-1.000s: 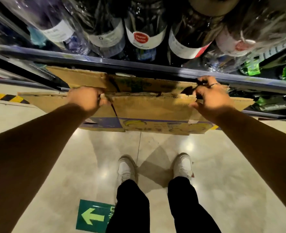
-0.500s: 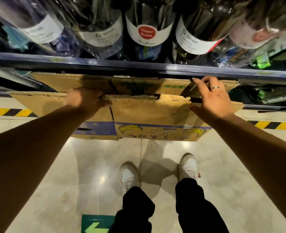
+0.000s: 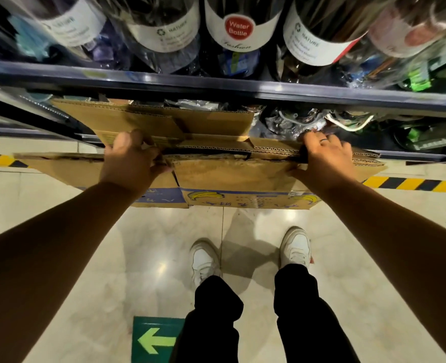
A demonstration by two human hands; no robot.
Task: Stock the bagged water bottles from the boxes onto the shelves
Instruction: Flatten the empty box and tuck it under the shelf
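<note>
A brown cardboard box with banana print on its front stands on the floor against the shelving. My left hand grips the left top flap, fingers curled over its edge. My right hand, wearing a ring, curls over the right flap's edge. The far flaps are folded back, and bagged water bottles in crinkled clear plastic show inside at the right. On the shelf above stand several bagged water bottles with white labels.
A lower shelf at the right holds dark bottles with green labels. Yellow-and-black hazard tape runs along the floor by the shelving. My white shoes stand on pale tiles, with a green arrow sticker near my left leg.
Both hands have pulled the box flaps apart. The right hand went from resting open on the flap to curling over its edge, and bagged bottles inside came into sight.
</note>
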